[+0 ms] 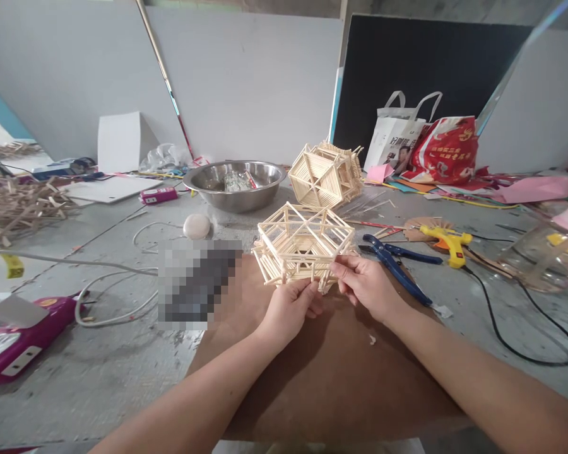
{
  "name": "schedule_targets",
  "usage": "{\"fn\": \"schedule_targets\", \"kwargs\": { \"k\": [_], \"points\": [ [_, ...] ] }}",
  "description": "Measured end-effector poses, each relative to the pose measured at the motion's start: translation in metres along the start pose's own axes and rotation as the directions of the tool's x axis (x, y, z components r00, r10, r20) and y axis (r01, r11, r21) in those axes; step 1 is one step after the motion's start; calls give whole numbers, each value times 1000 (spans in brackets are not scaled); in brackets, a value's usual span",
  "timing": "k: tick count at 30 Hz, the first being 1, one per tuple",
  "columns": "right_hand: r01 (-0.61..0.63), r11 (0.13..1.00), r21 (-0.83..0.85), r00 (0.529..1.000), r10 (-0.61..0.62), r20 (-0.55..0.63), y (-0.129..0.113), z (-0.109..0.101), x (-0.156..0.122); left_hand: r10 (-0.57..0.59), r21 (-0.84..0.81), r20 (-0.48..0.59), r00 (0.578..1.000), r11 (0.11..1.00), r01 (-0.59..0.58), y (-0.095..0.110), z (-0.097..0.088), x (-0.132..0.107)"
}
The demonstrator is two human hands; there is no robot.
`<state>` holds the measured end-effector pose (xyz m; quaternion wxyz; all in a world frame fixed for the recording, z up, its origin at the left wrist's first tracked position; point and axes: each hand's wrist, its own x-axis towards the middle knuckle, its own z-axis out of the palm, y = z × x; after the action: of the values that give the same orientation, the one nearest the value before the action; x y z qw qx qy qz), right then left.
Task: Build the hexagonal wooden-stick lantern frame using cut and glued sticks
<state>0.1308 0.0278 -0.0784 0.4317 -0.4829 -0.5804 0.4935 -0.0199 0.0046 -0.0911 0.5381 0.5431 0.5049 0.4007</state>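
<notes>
A six-sided open frame of thin wooden sticks (307, 236) is held tilted over a brown board (331, 372). My left hand (291, 309) pinches its lower front edge, thumb and fingers closed around the sticks. At its right front corner, my right hand (364, 280) also grips it between thumb and fingers. Just behind stands a second, fuller stick structure (324, 175) with closely laid sticks filling its sides. Blue-handled pliers or cutters (397, 268) lie right of my right hand, near a yellow hot glue gun (447, 243).
A steel basin (236, 186) stands at the back. Purple power strips (23, 340), white cables and a pile of sticks (21, 208) are at left. A blurred dark object (196, 280) lies beside the board. Bags (442, 151), coloured paper and a clear jar (539, 255) are at right.
</notes>
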Motion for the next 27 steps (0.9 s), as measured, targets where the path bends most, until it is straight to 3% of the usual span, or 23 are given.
{"fn": "schedule_targets", "kwargs": {
  "k": [19, 27],
  "points": [
    [21, 999, 33, 1000, -21, -22, 4, 4, 1, 14, 26, -21, 1000, 1000, -14, -2, -1, 2],
    [30, 993, 111, 999, -33, 22, 11, 1, 3, -3, -132, -24, 1000, 991, 0, 0, -1, 3]
  ]
}}
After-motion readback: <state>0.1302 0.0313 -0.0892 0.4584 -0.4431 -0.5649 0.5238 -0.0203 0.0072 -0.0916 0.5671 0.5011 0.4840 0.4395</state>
